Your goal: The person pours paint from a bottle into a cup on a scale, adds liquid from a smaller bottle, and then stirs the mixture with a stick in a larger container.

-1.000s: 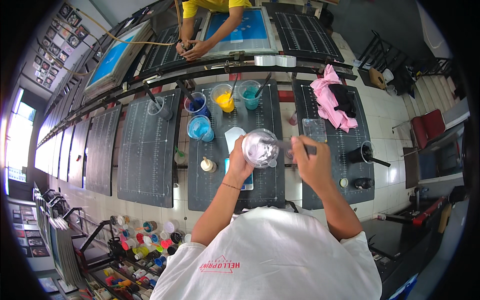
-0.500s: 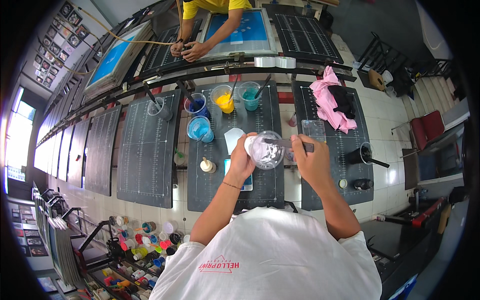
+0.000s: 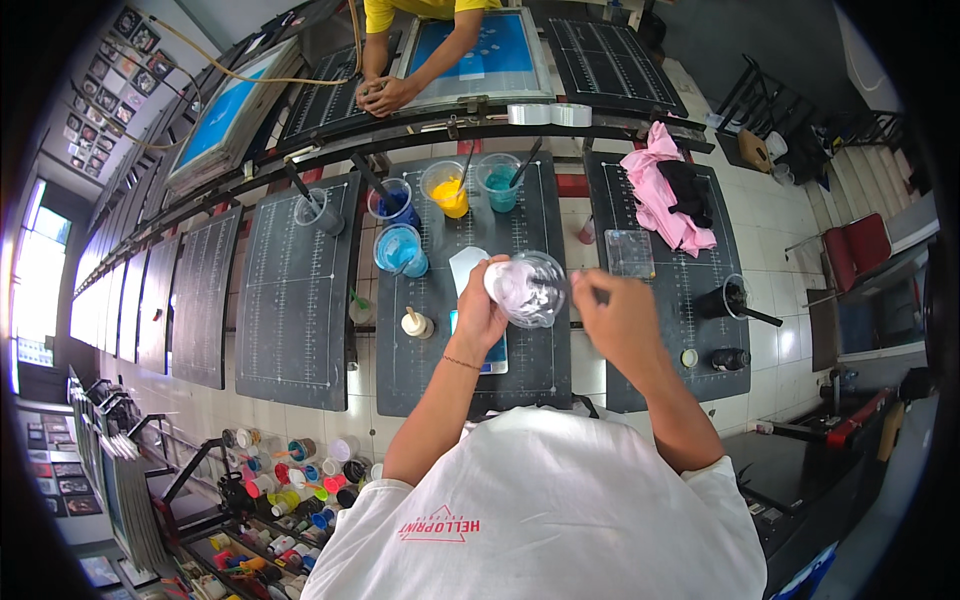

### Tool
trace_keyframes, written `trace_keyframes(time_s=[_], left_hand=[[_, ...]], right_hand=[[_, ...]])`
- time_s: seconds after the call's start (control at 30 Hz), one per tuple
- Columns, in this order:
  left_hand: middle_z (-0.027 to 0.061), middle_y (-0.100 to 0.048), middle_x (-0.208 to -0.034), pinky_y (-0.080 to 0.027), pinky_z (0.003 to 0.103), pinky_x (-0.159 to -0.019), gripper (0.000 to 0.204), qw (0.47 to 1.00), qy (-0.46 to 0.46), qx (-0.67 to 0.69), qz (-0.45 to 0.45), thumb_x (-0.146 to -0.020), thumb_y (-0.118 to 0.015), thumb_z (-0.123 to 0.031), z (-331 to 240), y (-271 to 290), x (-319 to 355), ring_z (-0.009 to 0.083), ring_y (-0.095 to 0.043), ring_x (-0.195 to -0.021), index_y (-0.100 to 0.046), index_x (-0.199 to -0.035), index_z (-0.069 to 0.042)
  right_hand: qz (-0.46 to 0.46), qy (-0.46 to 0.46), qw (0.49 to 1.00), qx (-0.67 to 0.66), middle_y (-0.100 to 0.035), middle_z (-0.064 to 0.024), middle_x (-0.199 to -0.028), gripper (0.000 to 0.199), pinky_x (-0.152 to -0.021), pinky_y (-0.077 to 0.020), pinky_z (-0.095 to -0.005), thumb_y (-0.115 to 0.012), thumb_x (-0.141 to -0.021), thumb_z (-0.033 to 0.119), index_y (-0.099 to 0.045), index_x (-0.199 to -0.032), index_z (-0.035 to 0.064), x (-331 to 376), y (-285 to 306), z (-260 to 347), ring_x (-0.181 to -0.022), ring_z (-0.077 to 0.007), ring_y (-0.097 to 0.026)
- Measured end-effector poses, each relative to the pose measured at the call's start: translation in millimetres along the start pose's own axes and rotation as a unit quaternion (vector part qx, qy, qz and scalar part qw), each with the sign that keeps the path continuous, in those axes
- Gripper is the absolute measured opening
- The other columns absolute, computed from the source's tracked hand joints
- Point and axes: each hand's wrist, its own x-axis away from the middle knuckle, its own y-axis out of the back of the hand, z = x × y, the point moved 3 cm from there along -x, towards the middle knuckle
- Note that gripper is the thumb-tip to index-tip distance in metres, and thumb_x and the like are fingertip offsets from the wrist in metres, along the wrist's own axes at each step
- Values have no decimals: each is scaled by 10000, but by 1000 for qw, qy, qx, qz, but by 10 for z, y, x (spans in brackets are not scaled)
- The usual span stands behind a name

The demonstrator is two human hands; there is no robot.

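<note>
My left hand [image 3: 481,312] grips a clear plastic cup [image 3: 529,289], tilted on its side above the middle dark platen [image 3: 470,360]. A pale lilac paint coats the inside of the cup. My right hand [image 3: 622,315] is closed on a thin stick [image 3: 583,296] that reaches into the cup's mouth. A phone [image 3: 496,352] lies on the platen under my left wrist. A small bottle with a cream cap [image 3: 416,323] stands to the left of that hand.
Cups of blue [image 3: 400,250], dark blue [image 3: 393,203], yellow [image 3: 446,188] and teal [image 3: 499,181] paint stand at the platen's far end. A pink cloth [image 3: 661,196] lies on the right platen. Another person's hands [image 3: 386,95] work at a blue screen frame [image 3: 476,50] beyond. Paint jars [image 3: 290,470] fill a low rack.
The cup has tilted a little and shifted slightly right in my left hand, and my right hand has worked the stick inside it. The other person's hands have moved slightly.
</note>
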Motion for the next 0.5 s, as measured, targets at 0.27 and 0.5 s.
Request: trace_keyframes(time_s=[0.27,0.5], left_hand=[[153,-685,-1141,-558,436,-976,438,1000,-1,7,0,-1093,-301,-333,1,55,-37,271,-673,-1088,-571,-1242,-21],[147,-683,-1153,-558,429,-972,413,1000,28,8,5,-1088,-307,-329,-2,-3,-37,274,-672,-1089,-579,-1193,-37]], right_hand=[[81,42,994,65,-621,-143,-604,321,-565,-465,-382,-604,-987,234,-652,-784,-10,47,-36,30,-524,-275,-620],[104,7,994,-38,-628,-118,-597,321,-534,-456,-339,-585,-999,218,-664,-804,-23,60,-33,10,-503,-211,-595]])
